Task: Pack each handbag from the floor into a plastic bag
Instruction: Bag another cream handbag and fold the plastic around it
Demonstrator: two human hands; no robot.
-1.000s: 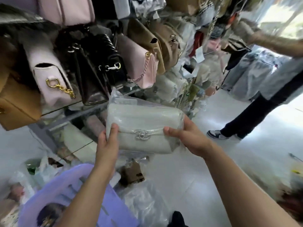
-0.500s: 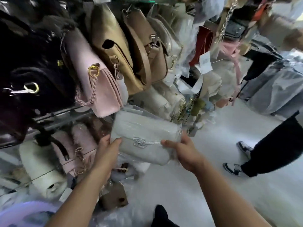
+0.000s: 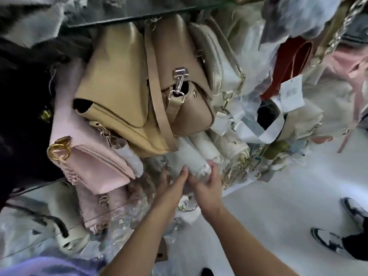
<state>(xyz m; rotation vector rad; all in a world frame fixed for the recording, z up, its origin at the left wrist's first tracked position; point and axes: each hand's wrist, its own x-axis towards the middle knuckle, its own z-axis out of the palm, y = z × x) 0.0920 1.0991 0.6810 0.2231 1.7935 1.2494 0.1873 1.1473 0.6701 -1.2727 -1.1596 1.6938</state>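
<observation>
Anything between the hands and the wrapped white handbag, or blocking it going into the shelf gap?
Nothing between: the right hand grips the wrapped white handbag and the left hand touches it. Ahead is crowded: the tan handbag and its strap overhang it, with cream bags right and the pink handbag left.

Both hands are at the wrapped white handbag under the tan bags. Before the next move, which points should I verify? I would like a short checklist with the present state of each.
1. The plastic bag covers the white handbag: ok at the visible end; the rest is hidden.
2. Grip of the right hand: ok, its fingers curl round the bag's end.
3. Grip of the left hand: cannot tell; it touches the bag, but its fingers are blurred.
4. Handbag supported from below: cannot tell, its far end is hidden.
5. The tan strap out of the way: not ok, it hangs right above the handbag.
6. The pink handbag apart from the hands: ok.
</observation>
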